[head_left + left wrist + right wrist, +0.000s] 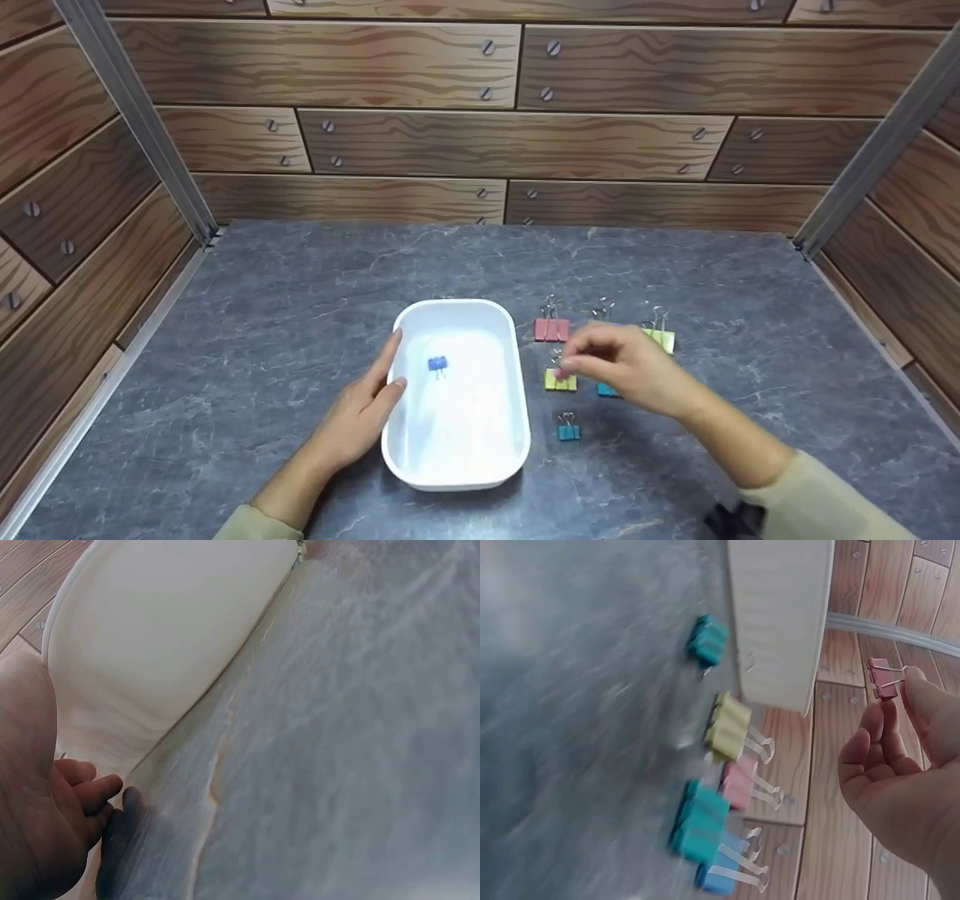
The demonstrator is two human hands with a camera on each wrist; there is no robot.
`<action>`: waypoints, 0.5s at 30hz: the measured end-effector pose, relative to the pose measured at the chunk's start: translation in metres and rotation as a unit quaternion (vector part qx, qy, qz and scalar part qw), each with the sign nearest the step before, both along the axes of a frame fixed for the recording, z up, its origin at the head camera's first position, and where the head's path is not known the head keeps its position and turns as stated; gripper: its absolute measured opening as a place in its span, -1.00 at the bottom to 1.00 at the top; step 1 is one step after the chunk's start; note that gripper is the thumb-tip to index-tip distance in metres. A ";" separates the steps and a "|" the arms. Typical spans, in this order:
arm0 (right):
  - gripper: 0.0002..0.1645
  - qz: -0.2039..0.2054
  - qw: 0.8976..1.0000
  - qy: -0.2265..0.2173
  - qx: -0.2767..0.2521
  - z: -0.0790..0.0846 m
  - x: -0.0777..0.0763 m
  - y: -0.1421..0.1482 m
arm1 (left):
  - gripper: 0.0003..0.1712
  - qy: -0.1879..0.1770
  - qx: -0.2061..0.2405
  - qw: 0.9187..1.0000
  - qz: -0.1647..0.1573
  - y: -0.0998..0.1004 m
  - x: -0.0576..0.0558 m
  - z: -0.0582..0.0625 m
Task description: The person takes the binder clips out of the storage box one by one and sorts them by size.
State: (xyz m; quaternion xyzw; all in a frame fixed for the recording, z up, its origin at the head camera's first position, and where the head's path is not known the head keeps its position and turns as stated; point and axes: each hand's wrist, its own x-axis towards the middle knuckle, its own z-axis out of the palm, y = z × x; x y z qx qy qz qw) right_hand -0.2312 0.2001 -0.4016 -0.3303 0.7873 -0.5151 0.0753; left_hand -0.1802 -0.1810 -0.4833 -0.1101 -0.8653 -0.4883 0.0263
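A white rectangular tub (469, 427) stands on the table with a small blue binder clip (437, 364) lying inside it. My left hand (352, 420) holds the tub's left side, thumb over the rim and fingers along the outer wall. To the right of the tub, my right hand (634, 367) pinches a small pink binder clip (883, 679) between thumb and fingertips, above the table. Under and around that hand are a larger pink clip (551, 330), a yellow clip (560, 380), a lime clip (664, 340) and a small teal clip (568, 432).
A larger teal clip (700, 823) and a blue clip (724, 870) stand among the others, partly behind my right hand in the head view. The grey marbled table (247, 315) is bounded by wood-patterned walls (405, 142) at the back and sides.
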 end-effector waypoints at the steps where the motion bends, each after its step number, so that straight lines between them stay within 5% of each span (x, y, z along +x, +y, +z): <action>1: -0.92 0.000 1.000 -0.006 0.008 -0.001 0.002 0.006 | -0.27 0.001 0.000 1.000 -0.001 0.000 0.000 0.000; 7: -0.93 -0.012 0.997 -0.044 0.055 -0.011 0.013 0.036 | -0.27 0.001 0.003 1.000 -0.002 -0.001 0.001 0.000; 15: -0.96 -0.023 0.994 -0.038 0.103 -0.025 0.017 0.063 | -0.27 -0.017 0.002 1.000 0.003 0.000 0.000 0.000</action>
